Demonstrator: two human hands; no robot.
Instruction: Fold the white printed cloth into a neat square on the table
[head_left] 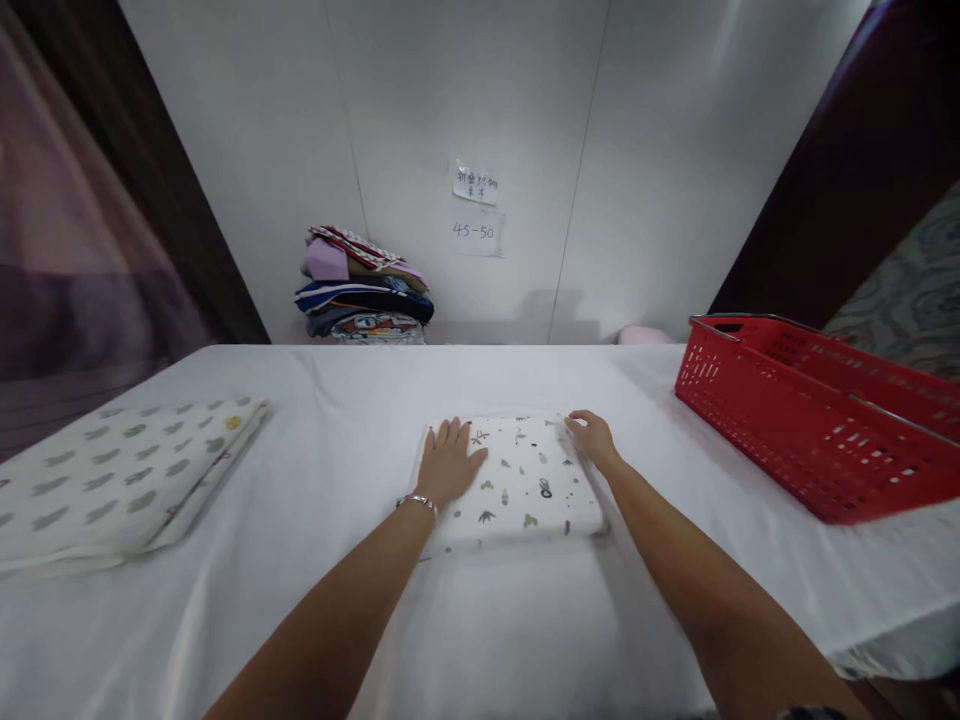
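A small folded white cloth (525, 482) printed with little plants lies in the middle of the white-covered table (360, 400). My left hand (448, 464) rests flat on its left half, fingers spread, a bracelet on the wrist. At the cloth's far right corner, the fingers of my right hand (592, 436) curl down onto the edge. Whether they pinch the fabric or only press it is unclear.
A larger folded white cloth with grey leaf prints (112, 480) lies at the left. A red plastic basket (817, 420) stands at the right edge. A stack of folded coloured clothes (365, 290) sits by the wall under two paper notes (475, 208).
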